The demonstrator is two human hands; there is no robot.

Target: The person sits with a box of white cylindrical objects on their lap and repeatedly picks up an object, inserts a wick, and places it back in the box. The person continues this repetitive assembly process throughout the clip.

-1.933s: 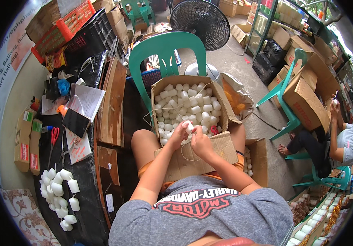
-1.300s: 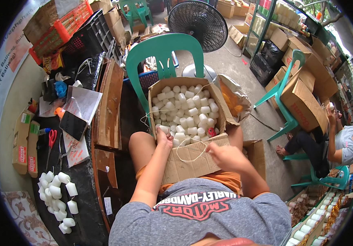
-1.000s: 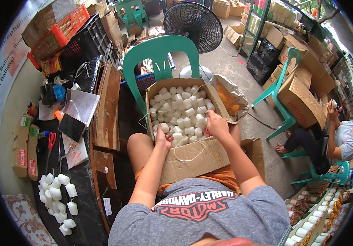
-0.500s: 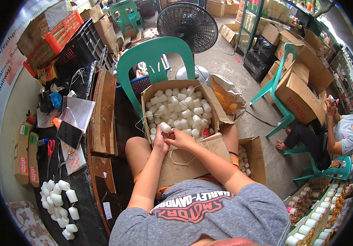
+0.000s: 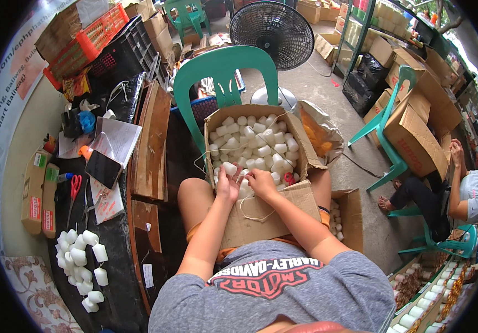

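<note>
A short white candle (image 5: 229, 168) is held in the fingers of my left hand (image 5: 228, 188), over the near side of an open cardboard box (image 5: 214, 117). Just to its right, my right hand (image 5: 262, 184) has its thumb and fingers pinched together; what lies between them is too small to make out. Many loose white candles (image 5: 264, 150) fill the box. A thin pale string (image 5: 254, 217) loops over the cardboard flap (image 5: 275, 213) below my hands. Something red (image 5: 289, 177) lies among the candles near the right edge.
A green plastic chair (image 5: 225, 55) stands behind the box, with a black fan (image 5: 272, 36) beyond. On the left table are strung candles (image 5: 78, 261), red scissors (image 5: 74, 186) and a phone (image 5: 103, 168). Another box (image 5: 355, 216) sits at my right. A co-worker (image 5: 469, 188) sits far right.
My hands have come apart a little, the right one shifting away from the left. The candle stays in my left hand. The whole view has swung slightly to the left.
</note>
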